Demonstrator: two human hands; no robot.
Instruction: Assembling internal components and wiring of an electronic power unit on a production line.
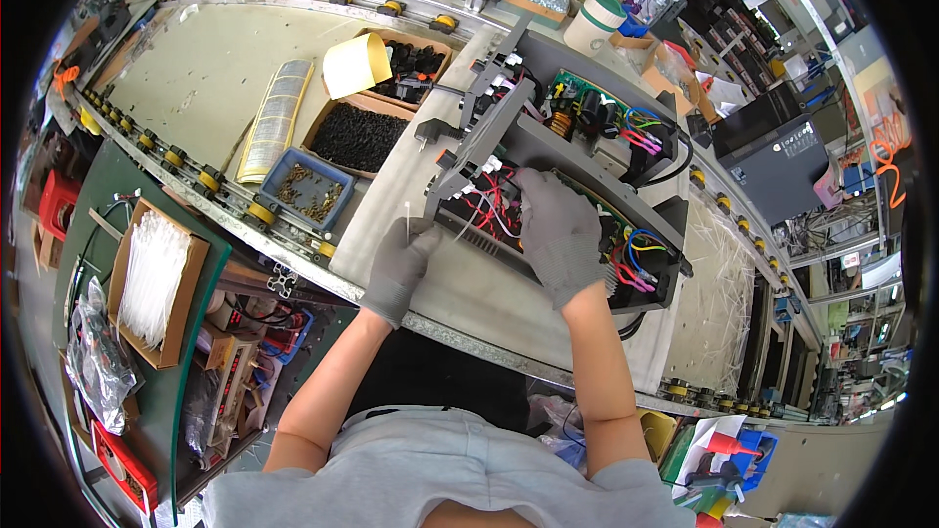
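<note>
Both of my hands wear grey gloves. My left hand is closed in a pinch on a thin white cable tie, one piece of which sticks up above the fingers. Inside the nearer open dark grey device housing, my right hand grips at a bundle of red and white wires; its fingertips are partly hidden among them. The front panel of this housing stands tilted on its left side. Just behind it is a second open housing with a green circuit board.
Left of the housings sit a blue tray of brass-coloured screws, a box of small black parts and a printed sheet. A carton of white cable ties lies on the green side table. Roller rails edge the bench.
</note>
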